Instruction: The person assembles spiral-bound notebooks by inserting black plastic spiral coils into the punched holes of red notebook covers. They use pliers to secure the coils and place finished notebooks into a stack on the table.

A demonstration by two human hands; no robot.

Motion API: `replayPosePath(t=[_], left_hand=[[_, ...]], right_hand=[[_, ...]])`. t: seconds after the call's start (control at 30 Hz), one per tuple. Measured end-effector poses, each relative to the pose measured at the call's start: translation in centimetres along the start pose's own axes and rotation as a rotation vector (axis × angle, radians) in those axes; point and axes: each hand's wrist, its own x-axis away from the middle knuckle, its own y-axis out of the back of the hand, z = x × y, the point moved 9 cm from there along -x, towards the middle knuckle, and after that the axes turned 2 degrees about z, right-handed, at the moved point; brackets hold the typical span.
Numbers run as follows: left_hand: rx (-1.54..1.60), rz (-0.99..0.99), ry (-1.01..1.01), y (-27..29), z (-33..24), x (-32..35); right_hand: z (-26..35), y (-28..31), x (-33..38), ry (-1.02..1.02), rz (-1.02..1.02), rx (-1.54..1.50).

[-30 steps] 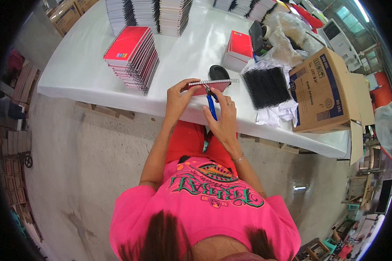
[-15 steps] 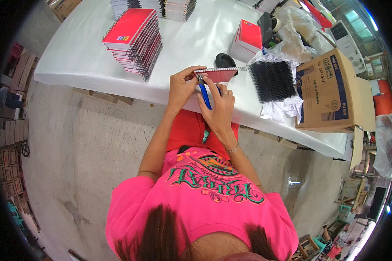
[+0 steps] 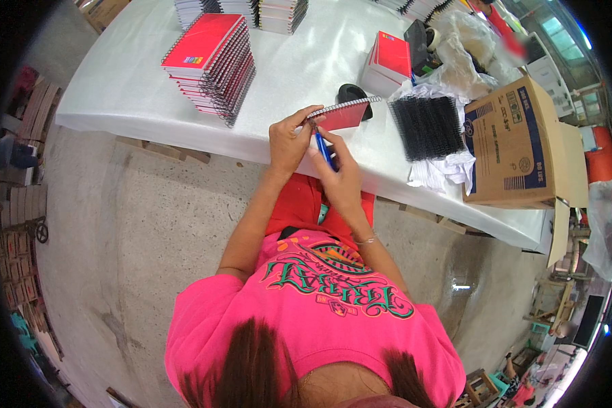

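A binding workshop: stacked spiral notebooks (image 3: 211, 58), black binding coils (image 3: 427, 126), cardboard box (image 3: 517, 146), concrete floor (image 3: 149, 224).

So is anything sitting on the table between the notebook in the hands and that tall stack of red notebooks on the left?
Nothing visible. The left hand and right hand, which holds a blue tool, grip the red spiral notebook at the table edge. Only bare white table lies between it and the stack of red notebooks.
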Motion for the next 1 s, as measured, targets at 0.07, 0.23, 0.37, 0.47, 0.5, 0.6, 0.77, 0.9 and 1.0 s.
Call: replayPosePath(t=[0.07,0.23,0.37,0.47,0.5,0.6,0.77,0.9,1.0], left_hand=[[-0.048,-0.041,-0.054,-0.1,-0.4,0.3],[0.002,-0.001,0.068,-0.6,-0.3,0.7],[-0.015,-0.030,-0.027,-0.6,-1.7,0.8],[-0.128,-0.071,0.083,1.1,-3.1,0.7],[-0.130,-0.114,0.066,2.1,-4.7,0.6],[-0.053,-0.215,0.044,5.4,-6.7,0.3],[-0.168,-0.332,-0.082,12.5,-15.1,-3.3],[-0.321,-0.288,-0.195,18.5,-17.9,-8.4],[-0.343,-0.198,-0.190,23.5,-16.4,-13.2]], right_hand=[[-2.3,-2.0,0.7,-0.469,0.340,-0.890],[-1.7,-0.9,0.8,-0.431,0.334,-0.757],[-0.9,3.2,0.0,-0.005,0.093,-0.048],[-0.3,5.8,-0.2,0.151,-0.037,0.115],[-0.8,6.5,-0.5,0.152,-0.054,0.126],[-1.2,7.5,-1.3,0.176,-0.051,0.331],[-3.1,8.1,-2.5,0.312,0.024,0.759],[-4.1,8.3,-2.6,0.359,-0.012,0.758],[-4.1,8.2,-2.5,0.342,-0.033,0.748]])
